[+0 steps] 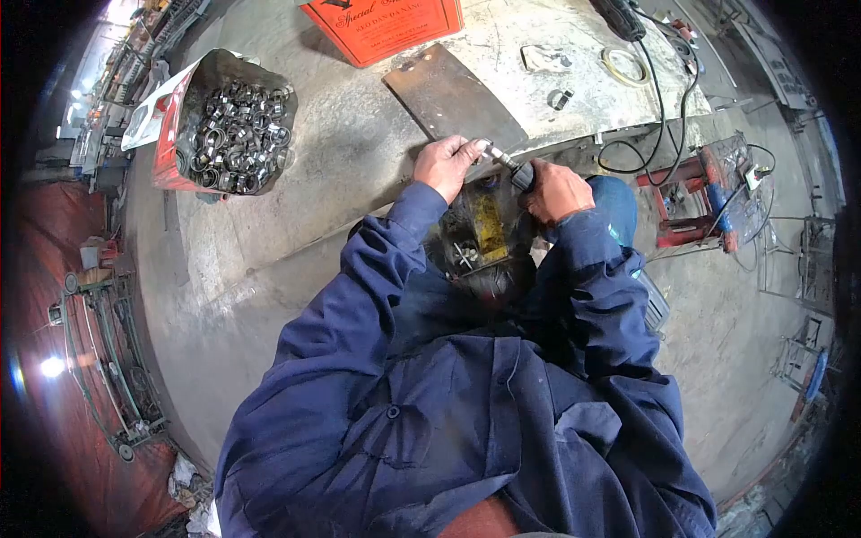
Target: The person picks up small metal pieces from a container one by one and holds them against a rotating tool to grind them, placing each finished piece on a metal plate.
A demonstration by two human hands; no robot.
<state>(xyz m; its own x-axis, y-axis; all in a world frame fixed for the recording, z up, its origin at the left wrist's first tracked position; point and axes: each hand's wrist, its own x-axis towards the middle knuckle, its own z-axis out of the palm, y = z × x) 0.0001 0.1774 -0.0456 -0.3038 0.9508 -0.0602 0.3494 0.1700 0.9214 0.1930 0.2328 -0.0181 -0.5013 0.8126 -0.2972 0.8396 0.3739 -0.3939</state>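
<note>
My right hand (560, 192) is closed round a drill-like tool with a black chuck (523, 176); my palm and sleeve hide most of its body. A shiny metal shaft (500, 158) points from the chuck up and left, toward my left hand (446, 167). Between the thumb and fingers of that hand is a small metal piece (485, 146), at the shaft's tip. Both hands are at the near edge of the worktable (332, 170). Just beyond them lies a dark flat metal plate (457, 99). Below, between my legs, is a dark container (446, 235) with something yellow (490, 229) and metal bits inside.
An opened tin (167, 143) full of metal rings (238, 134) stands at the left. At the back is a red-orange tin (395, 31). One loose ring (560, 99), a tape roll (623, 67) and a corded black tool (619, 18) lie right. A red stand (686, 202) is beside the table.
</note>
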